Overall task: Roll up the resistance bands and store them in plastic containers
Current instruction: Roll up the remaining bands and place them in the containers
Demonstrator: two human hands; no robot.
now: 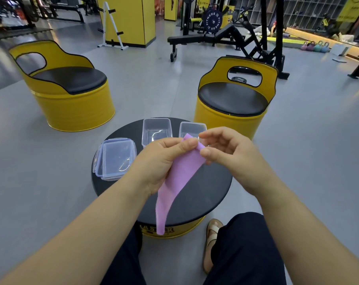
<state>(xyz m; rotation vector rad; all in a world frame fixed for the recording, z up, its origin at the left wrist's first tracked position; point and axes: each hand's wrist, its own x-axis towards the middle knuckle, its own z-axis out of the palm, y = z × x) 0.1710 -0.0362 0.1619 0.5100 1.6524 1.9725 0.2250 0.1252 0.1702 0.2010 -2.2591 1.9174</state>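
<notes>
A flat purple resistance band [174,182] hangs from both my hands above a round black table [211,188]. My left hand [160,163] grips its upper part, thumb pressed on the top edge. My right hand [230,153] pinches the band's top corner between thumb and fingertips. The band's lower end dangles free past the table's front edge. Behind my hands stand two open clear plastic containers [156,128] [192,129]. A stack of clear lids with clips [115,158] lies at the table's left.
Two yellow barrel seats with black cushions [71,93] [234,99] stand beyond the table on grey floor. Gym benches and racks fill the background. My knees in dark trousers and a sandalled foot [211,243] are below the table.
</notes>
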